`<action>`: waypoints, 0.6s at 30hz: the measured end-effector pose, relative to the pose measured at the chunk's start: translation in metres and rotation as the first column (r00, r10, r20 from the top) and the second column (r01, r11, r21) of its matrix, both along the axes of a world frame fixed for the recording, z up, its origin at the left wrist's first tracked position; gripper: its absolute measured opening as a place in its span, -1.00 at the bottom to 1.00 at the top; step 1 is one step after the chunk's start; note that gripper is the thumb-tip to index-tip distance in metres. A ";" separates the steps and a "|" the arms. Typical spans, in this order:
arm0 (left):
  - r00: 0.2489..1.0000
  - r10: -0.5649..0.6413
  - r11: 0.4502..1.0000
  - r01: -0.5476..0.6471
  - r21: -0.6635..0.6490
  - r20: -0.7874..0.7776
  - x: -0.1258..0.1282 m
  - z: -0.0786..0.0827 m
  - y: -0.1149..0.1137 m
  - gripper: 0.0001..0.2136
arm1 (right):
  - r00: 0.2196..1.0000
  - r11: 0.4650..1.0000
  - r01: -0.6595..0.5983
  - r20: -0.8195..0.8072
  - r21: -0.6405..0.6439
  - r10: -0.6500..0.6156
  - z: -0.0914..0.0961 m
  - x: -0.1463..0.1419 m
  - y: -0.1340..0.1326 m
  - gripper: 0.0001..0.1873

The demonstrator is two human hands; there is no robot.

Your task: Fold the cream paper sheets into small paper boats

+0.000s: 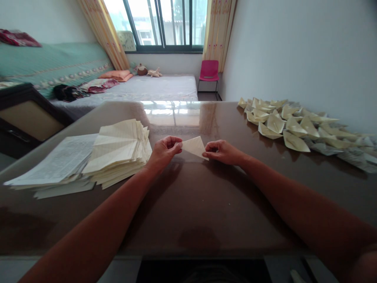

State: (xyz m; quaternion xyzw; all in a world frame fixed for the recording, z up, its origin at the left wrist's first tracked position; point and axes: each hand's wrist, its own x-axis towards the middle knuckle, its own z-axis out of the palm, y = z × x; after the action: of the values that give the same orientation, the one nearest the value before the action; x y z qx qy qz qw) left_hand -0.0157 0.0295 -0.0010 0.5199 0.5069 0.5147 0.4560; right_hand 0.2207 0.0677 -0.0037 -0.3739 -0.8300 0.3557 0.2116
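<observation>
A small triangle of folded cream paper [193,147] is held up between my two hands, just above the brown tabletop. My left hand [166,149] pinches its left corner between thumb and fingers. On the other side, my right hand [219,152] grips the lower right corner, its fingers curled. Close to my left forearm lies a thick stack of creased, lined cream sheets [116,145]. Beyond my right hand, many folded paper boats [275,124] crowd the table along the wall.
The glossy brown table [188,212] reflects the window. Printed white sheets [61,159] lie left of the cream stack. A dark cabinet [29,114] stands at the left, a bed [165,87] behind the table, and a pink chair [209,70] in the far corner.
</observation>
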 end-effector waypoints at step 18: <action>0.992 -0.035 0.999 0.039 0.025 -0.122 -0.004 0.004 -0.003 -0.62 | 1.000 0.998 0.020 -0.024 0.063 -0.019 -0.003 0.002 0.003 -0.71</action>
State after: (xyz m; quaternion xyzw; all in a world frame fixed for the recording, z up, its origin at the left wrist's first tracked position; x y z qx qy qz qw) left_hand -0.0200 0.0268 0.0025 0.5658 0.5169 0.4804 0.4266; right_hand 0.2230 0.0707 -0.0066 -0.3709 -0.8346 0.3315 0.2367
